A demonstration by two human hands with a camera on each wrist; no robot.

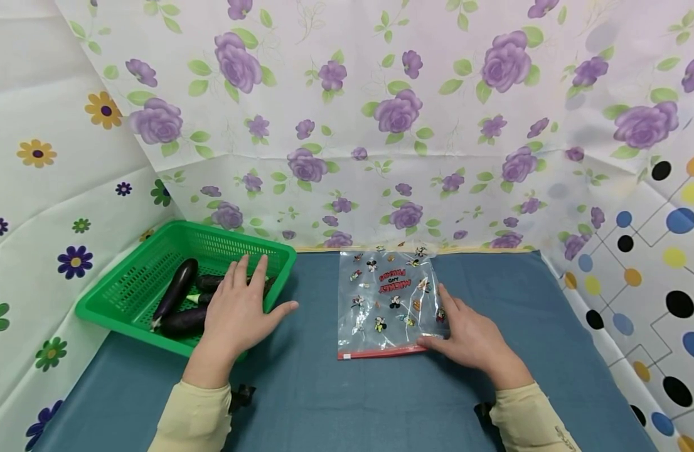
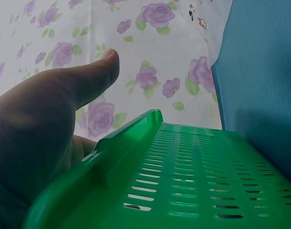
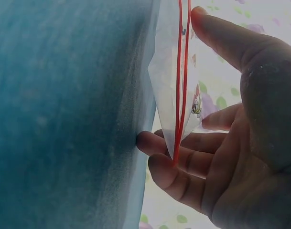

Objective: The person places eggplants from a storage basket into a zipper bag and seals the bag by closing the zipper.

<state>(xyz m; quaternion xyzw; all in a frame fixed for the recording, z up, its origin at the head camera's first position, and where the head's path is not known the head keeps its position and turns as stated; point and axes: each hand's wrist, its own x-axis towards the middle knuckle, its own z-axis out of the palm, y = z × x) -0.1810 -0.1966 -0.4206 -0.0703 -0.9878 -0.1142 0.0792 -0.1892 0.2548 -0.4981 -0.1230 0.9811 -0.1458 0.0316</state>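
In the head view my left hand (image 1: 236, 314) is spread with straight fingers over the near right side of a green plastic basket (image 1: 127, 331). Several dark purple eggplants lie in it, one eggplant (image 1: 177, 287) tilted along the left, others partly hidden by the hand. My right hand (image 1: 471, 333) is at the right edge of a clear zip bag (image 1: 375, 326) printed with cartoon figures, lying flat with its red zip strip toward me. In the right wrist view the thumb (image 3: 221, 36) is at the red zip and the loosely bent fingers (image 3: 190, 186) touch the bag's corner.
A blue cloth (image 1: 336, 402) covers the table under basket and bag. Behind it hangs a floral sheet (image 1: 336, 125), with patterned sheets along the left and right sides. The slotted basket wall (image 2: 193, 176) fills the lower left wrist view.
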